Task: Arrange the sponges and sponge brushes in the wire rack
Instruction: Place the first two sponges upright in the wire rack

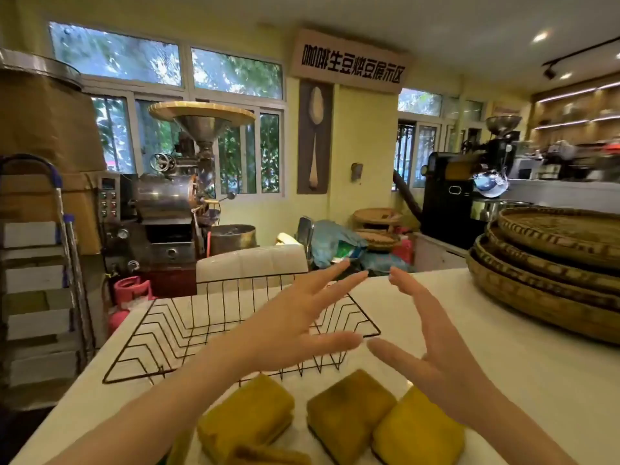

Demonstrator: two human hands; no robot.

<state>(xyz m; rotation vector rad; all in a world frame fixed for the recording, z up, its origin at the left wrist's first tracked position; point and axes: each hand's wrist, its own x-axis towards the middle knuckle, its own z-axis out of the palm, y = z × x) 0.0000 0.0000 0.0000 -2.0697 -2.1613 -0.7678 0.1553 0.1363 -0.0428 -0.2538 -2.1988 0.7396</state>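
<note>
A black wire rack stands on the white counter with nothing visible in it. Three yellow sponges lie in front of it near the counter's front: one at the left, one in the middle, one at the right. A further yellow-brown piece shows at the bottom edge, cut off. My left hand hovers over the rack's right part, fingers spread, holding nothing. My right hand hovers to the right of the rack, above the sponges, fingers apart and holding nothing.
A stack of round woven trays fills the counter's right side. A metal step ladder and a pink gas cylinder stand left of the counter. A coffee roaster and a white box sit behind the rack.
</note>
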